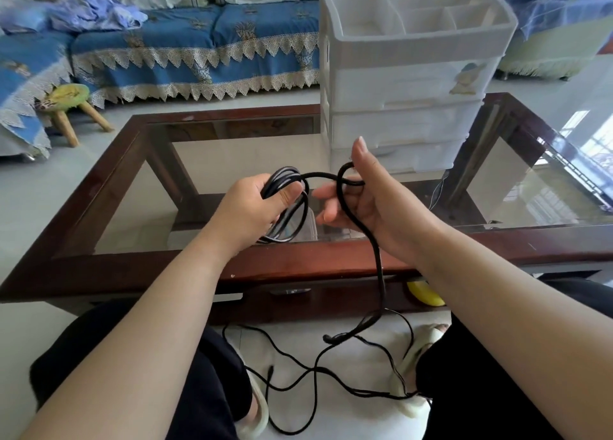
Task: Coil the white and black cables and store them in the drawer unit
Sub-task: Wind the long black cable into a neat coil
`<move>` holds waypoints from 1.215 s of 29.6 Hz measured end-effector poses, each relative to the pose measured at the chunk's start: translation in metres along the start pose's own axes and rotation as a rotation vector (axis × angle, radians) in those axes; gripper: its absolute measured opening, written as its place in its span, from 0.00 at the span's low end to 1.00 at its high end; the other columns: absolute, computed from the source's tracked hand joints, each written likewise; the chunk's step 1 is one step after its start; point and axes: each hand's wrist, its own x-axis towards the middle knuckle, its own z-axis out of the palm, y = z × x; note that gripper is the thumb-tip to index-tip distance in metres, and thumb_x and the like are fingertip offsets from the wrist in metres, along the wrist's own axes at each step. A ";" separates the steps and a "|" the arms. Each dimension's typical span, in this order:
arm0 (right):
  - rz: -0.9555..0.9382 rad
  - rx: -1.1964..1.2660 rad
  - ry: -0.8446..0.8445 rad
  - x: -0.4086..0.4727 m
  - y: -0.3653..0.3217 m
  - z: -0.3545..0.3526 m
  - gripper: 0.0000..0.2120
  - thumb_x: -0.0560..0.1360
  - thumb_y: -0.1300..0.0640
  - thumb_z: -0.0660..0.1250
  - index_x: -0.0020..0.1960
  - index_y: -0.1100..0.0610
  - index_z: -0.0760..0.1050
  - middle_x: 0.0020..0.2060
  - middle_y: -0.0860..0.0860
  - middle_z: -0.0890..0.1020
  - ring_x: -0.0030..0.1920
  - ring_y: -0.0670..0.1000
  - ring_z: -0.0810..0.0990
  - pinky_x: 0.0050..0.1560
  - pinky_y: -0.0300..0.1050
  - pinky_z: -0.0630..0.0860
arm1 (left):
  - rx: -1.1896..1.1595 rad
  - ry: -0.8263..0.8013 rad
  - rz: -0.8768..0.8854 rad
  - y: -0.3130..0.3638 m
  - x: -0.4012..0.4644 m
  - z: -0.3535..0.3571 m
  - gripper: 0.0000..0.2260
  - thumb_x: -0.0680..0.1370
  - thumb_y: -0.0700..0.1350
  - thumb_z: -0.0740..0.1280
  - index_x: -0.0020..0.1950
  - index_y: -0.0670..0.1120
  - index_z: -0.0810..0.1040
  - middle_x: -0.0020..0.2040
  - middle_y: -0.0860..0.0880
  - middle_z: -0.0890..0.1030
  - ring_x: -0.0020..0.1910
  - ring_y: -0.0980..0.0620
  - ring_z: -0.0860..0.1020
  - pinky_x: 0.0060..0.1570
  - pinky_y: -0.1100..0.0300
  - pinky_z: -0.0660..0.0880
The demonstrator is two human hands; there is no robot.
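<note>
Hands (252,204) coil black cable (378,257); drawers (398,88) closed.

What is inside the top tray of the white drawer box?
The white drawer unit's top tray shows only bare dividers, as far as visible. Its front wall hides the near floor. The frosted drawers below are shut; their contents cannot be made out.

Both bare forearms reach forward, held up in front of the body. The left hand (257,204) is curled tight, thumb pressed across the front, gripping a bundle of black cable (378,257) loops. The right hand (361,194) is palm-up and tilted, thumb pointing upward, fingers loosely bent with the strand running through them
</note>
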 end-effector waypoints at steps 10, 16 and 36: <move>0.150 0.419 -0.007 0.004 0.002 0.000 0.18 0.70 0.44 0.63 0.48 0.57 0.82 0.48 0.50 0.83 0.56 0.50 0.80 0.67 0.48 0.66 | 0.108 0.236 0.097 -0.001 0.007 0.006 0.21 0.72 0.65 0.63 0.36 0.48 0.70 0.27 0.51 0.70 0.26 0.52 0.67 0.29 0.55 0.66; 0.219 0.712 -0.086 0.000 -0.007 -0.003 0.18 0.76 0.47 0.60 0.32 0.56 0.73 0.19 0.47 0.66 0.20 0.45 0.64 0.30 0.40 0.78 | -0.094 0.296 0.081 -0.001 0.011 -0.012 0.18 0.70 0.67 0.67 0.35 0.54 0.71 0.24 0.55 0.68 0.23 0.54 0.63 0.27 0.59 0.61; -0.005 -0.295 0.317 0.016 0.034 -0.001 0.30 0.66 0.36 0.70 0.59 0.54 0.70 0.48 0.49 0.79 0.46 0.46 0.80 0.42 0.39 0.76 | -0.915 -0.236 -0.283 0.022 -0.007 0.018 0.21 0.76 0.63 0.56 0.32 0.48 0.63 0.20 0.54 0.59 0.16 0.60 0.55 0.17 0.66 0.52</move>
